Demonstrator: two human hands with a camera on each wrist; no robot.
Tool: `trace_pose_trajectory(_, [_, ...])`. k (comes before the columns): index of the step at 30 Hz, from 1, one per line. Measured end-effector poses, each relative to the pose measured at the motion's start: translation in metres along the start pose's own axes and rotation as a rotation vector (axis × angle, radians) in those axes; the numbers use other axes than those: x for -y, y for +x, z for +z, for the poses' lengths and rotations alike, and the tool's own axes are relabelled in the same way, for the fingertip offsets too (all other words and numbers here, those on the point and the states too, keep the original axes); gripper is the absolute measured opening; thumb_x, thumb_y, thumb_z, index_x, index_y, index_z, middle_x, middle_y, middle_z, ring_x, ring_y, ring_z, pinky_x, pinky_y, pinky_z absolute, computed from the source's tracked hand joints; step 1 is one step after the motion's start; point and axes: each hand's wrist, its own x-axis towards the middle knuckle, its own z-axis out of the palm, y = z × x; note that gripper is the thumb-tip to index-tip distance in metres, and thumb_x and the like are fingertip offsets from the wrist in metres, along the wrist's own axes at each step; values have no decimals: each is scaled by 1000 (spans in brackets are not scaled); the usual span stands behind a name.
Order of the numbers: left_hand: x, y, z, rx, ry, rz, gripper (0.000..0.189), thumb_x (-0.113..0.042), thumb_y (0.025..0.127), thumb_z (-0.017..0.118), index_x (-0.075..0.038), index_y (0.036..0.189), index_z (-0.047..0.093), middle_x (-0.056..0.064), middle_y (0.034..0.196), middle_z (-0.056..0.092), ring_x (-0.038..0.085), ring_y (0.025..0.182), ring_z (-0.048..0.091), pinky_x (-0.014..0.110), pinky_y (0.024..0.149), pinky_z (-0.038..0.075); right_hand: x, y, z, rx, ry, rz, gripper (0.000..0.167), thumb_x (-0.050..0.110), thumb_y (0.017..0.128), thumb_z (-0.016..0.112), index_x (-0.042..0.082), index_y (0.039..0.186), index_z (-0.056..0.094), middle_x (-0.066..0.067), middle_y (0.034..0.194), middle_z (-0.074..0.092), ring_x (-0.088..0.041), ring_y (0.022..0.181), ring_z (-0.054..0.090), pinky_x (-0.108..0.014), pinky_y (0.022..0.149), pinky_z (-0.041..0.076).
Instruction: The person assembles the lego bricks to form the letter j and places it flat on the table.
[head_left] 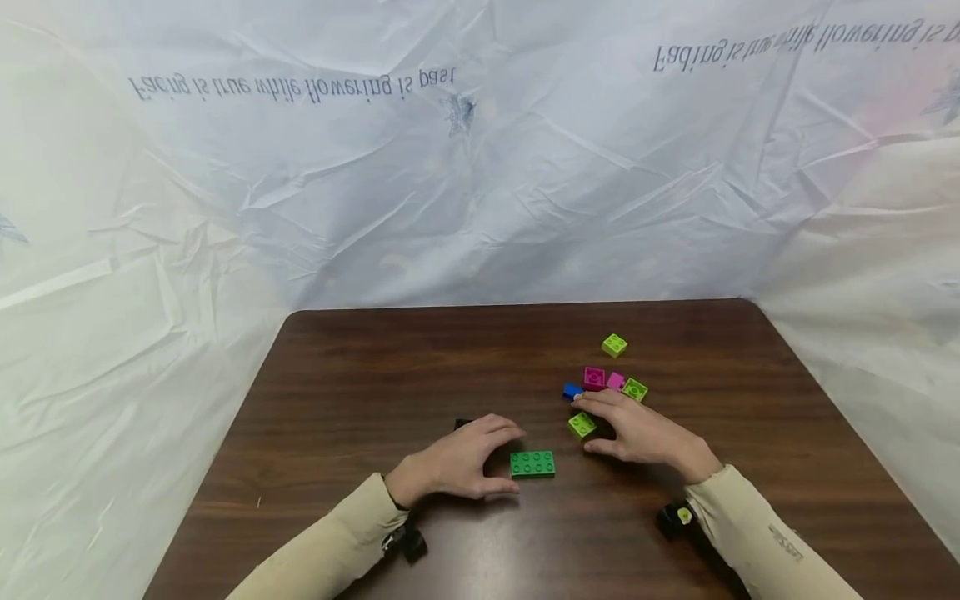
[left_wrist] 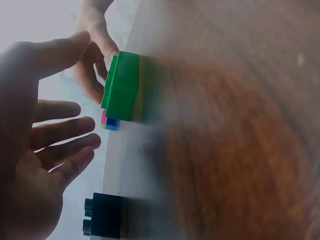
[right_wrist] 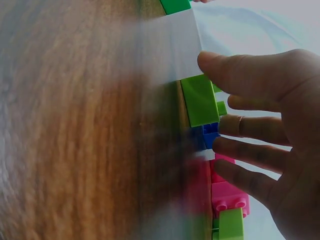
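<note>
A long green toy brick [head_left: 532, 464], studs up, lies on the table in front of my left hand [head_left: 468, 460]. That hand's thumb and fingers are spread around the brick's left end and hold nothing. A black brick [left_wrist: 106, 216] sits beyond the left hand, mostly covered by it in the head view. My right hand [head_left: 641, 427] hovers with extended fingers beside a lime green brick [head_left: 582, 426]; whether the thumb touches it I cannot tell. Near its fingertips is a blue brick [head_left: 572, 391]. A magenta brick [head_left: 594, 377], a pink brick [head_left: 616, 381] and another lime brick [head_left: 635, 390] lie just past them.
One more lime brick [head_left: 614, 345] lies farther back on the dark wooden table [head_left: 360, 367]. White printed sheeting [head_left: 480, 183] hangs behind the table's far edge and along both sides. Black wrist straps with small devices are on both forearms.
</note>
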Motion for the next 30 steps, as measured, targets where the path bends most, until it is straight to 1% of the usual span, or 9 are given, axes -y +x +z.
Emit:
trace_pose_trajectory(5, [-4, 2, 2, 26, -24, 2, 68, -51, 88, 66, -10, 139, 50, 2, 137, 54, 16, 126, 50, 33, 103, 43, 0, 2, 0, 14, 19, -7, 61, 35, 87, 73, 6, 137, 54, -11, 138, 55, -31, 128, 50, -50, 100, 44])
trace_pose_trajectory(11, [-6, 2, 9, 59, -9, -4, 67, -53, 89, 64, -11, 139, 51, 1, 134, 55, 14, 125, 51, 31, 103, 43, 0, 1, 3, 16, 30, -26, 56, 32, 88, 72, 6, 135, 57, -9, 135, 57, -30, 126, 52, -49, 99, 45])
trace_pose_trajectory(15, [-6, 4, 10, 64, -2, -6, 67, -53, 87, 66, -11, 137, 53, 0, 131, 57, 12, 122, 52, 30, 102, 44, -1, 4, 3, 9, 25, -42, 53, 32, 87, 73, 8, 132, 59, -6, 131, 60, -26, 123, 55, -47, 99, 46])
trace_pose_trajectory(19, [-4, 6, 11, 67, 16, 11, 65, -53, 87, 67, -12, 135, 54, -2, 128, 59, 11, 119, 53, 27, 100, 45, -2, 6, 3, 10, 17, -54, 48, 31, 87, 73, 9, 129, 62, -3, 127, 63, -24, 120, 56, -45, 97, 47])
trace_pose_trajectory(25, [-1, 7, 11, 70, 27, 26, 59, -48, 88, 68, -12, 132, 56, -2, 122, 61, 9, 112, 55, 24, 96, 46, -5, 9, 4, 7, 8, -77, 41, 27, 88, 73, 11, 125, 65, -1, 121, 65, -21, 116, 58, -43, 95, 49])
trace_pose_trajectory(30, [1, 8, 11, 71, 39, 34, 53, -45, 89, 68, -12, 130, 58, -2, 120, 62, 9, 110, 56, 24, 96, 46, -6, 11, 5, -11, -3, -97, 37, 25, 87, 73, 11, 121, 67, 0, 118, 66, -20, 113, 59, -41, 94, 49])
